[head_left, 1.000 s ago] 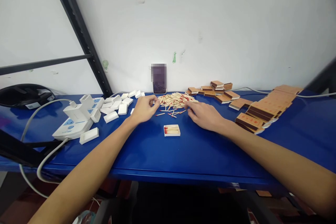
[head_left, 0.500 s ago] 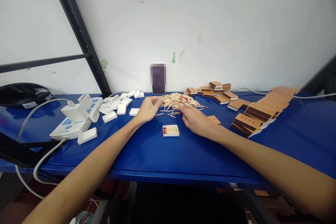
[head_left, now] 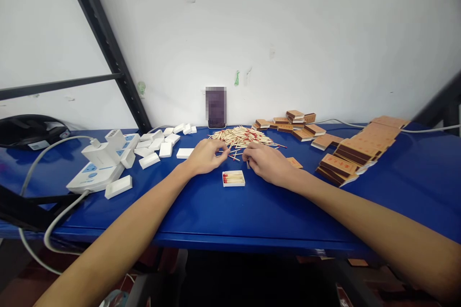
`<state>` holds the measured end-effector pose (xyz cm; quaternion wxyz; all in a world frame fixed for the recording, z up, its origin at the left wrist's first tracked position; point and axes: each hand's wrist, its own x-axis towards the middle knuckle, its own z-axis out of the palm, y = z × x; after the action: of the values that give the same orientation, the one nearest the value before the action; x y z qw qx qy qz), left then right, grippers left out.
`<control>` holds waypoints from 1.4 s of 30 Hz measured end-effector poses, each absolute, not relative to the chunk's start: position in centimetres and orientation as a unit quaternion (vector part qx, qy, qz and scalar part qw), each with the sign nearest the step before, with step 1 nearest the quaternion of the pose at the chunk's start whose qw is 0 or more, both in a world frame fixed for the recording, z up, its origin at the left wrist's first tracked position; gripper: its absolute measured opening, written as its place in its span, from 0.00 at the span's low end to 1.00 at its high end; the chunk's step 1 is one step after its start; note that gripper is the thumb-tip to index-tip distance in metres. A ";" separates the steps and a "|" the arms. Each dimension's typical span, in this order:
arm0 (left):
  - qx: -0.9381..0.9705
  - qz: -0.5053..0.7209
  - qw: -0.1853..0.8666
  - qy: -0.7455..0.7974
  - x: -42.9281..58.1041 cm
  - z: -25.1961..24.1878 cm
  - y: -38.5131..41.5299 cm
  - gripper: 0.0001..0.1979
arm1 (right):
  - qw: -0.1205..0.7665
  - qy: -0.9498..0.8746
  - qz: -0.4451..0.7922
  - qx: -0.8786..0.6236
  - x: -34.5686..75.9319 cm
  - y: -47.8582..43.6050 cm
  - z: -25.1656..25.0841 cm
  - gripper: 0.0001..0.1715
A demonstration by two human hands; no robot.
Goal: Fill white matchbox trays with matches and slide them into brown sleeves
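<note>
I have both hands over the blue table (head_left: 230, 218), one on each side of an open white tray (head_left: 234, 179) that sits just nearer than the fingertips. A layer of matches lies lengthwise inside it, red heads toward the left end. The left hand (head_left: 208, 157) is at the near left edge of the loose match pile (head_left: 248, 137), thumb and forefinger curled toward each other. The right hand (head_left: 266, 162) is palm down at the pile's near right side, fingers bent inward. The fingertips are small and partly hidden from me, so I cannot fairly tell whether either hand is gripping a match.

Just left of the left hand I see a white piece (head_left: 184, 153) lying flat, with a cluster of white trays (head_left: 156, 144) beyond it. Another tray (head_left: 118, 187) lies nearer on the left, hollow showing, beside a power strip (head_left: 81, 181) crowded with plugged-in white blocks (head_left: 99, 154).

On the right, an orange matchbox piece (head_left: 295, 162) lies just beyond the right wrist, which covers part of it. Farther back is a jumble of orange and brown matchboxes (head_left: 306, 133); to its right, a long overlapping row of them (head_left: 363, 141) runs toward the wall (head_left: 324, 33). A phone (head_left: 217, 120) stands upright behind the pile.
</note>
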<state>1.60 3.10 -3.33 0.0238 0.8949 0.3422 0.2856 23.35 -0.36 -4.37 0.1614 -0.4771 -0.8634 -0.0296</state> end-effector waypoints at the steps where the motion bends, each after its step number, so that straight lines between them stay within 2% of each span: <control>1: 0.901 0.266 0.017 0.341 1.5 -3.2 3.0 0.11 | 0.164 -0.865 -0.028 -0.474 23.3 -0.4 -4.4 0.13; 6: 0.922 0.208 0.017 0.325 1.5 -2.8 2.5 0.13 | 0.175 -0.878 0.000 -0.445 23.3 -0.5 -4.4 0.13; 14: 0.903 0.212 0.037 0.371 2.2 -3.2 2.5 0.13 | 0.197 -0.883 0.017 -0.427 23.0 -1.0 -4.3 0.10; 18: 0.892 0.230 0.012 0.389 2.1 -3.2 2.6 0.12 | 0.214 -0.879 0.040 -0.424 22.8 -0.3 -4.4 0.16; 23: 0.893 0.260 -0.015 0.367 2.2 -3.7 3.0 0.13 | 0.230 -0.876 0.047 -0.422 22.7 0.4 -4.1 0.18; 30: 0.904 0.227 -0.021 0.361 2.5 -4.2 3.2 0.13 | 0.234 -0.881 0.031 -0.409 22.6 1.0 -4.2 0.22; 42: 0.915 0.174 -0.025 0.362 2.3 -3.6 3.2 0.13 | 0.214 -0.875 0.033 -0.433 23.5 0.9 -4.0 0.16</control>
<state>2.30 3.22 -3.63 -0.0245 0.9154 0.3620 0.1743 23.46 0.87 -4.04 0.2138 -0.4328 -0.8751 0.0330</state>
